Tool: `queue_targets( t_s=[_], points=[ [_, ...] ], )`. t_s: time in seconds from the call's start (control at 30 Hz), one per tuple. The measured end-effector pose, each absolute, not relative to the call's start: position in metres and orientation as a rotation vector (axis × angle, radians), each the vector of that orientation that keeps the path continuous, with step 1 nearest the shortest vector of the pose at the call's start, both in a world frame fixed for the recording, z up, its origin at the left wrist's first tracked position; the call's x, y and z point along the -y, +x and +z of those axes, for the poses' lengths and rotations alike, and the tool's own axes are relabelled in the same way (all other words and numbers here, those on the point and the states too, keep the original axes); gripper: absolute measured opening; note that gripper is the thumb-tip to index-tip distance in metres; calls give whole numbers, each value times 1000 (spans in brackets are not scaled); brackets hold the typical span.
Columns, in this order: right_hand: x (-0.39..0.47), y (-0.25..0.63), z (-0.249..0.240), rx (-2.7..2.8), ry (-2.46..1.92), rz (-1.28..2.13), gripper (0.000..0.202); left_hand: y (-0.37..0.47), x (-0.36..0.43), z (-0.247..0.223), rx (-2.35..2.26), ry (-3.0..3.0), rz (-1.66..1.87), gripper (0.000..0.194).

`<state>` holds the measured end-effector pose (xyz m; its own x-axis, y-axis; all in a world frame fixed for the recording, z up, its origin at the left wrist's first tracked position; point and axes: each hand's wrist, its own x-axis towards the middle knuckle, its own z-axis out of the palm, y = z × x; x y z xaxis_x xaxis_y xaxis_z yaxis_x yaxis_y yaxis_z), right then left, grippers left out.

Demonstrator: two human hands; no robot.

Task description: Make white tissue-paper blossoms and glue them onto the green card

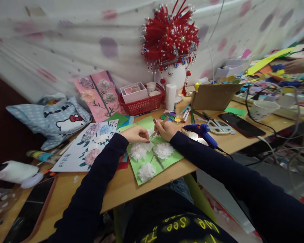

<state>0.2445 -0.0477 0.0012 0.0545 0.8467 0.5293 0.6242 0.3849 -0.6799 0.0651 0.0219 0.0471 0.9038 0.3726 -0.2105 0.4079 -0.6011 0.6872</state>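
A green sheet (142,167) lies on the wooden table with several white paper flowers on it. My left hand (137,134) is over the sheet's upper left part, its fingers closed near a bit of white paper above the left flower (140,150); what they pinch is too small to make out. My right hand (166,129) is closed around a thin tan stick (163,125), whose lower end points at a white flower between the hands. Below my right hand sits another white flower (163,150), with a drawn stem running under it.
A blue glue gun (204,134), scissors (220,127) and a phone (243,125) lie at the right. Flower artwork (74,157) and a cloth bag (58,118) are at the left. Behind stand a red basket (142,105) and a white cup (170,97).
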Motion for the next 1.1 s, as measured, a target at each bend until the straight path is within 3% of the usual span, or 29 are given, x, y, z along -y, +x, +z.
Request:
queue_targets(
  t_s=[0.23, 0.5, 0.9, 1.1],
  points=[
    [45, 250, -1, 1591, -1460, 68, 52, 77, -14, 36, -607, 2266, 53, 20],
    [48, 250, 2, 1520, -1389, 71, 52, 88, -10, 22, -876, 2416, 409, 14],
    [47, 247, -1, 1741, -1366, 83, 52, 87, -20, 14, -920, 2488, 447, 15],
    [48, 246, -3, 1783, -1397, 62, 47, 77, -28, 24, -1012, 2621, 426, 44]
  ],
)
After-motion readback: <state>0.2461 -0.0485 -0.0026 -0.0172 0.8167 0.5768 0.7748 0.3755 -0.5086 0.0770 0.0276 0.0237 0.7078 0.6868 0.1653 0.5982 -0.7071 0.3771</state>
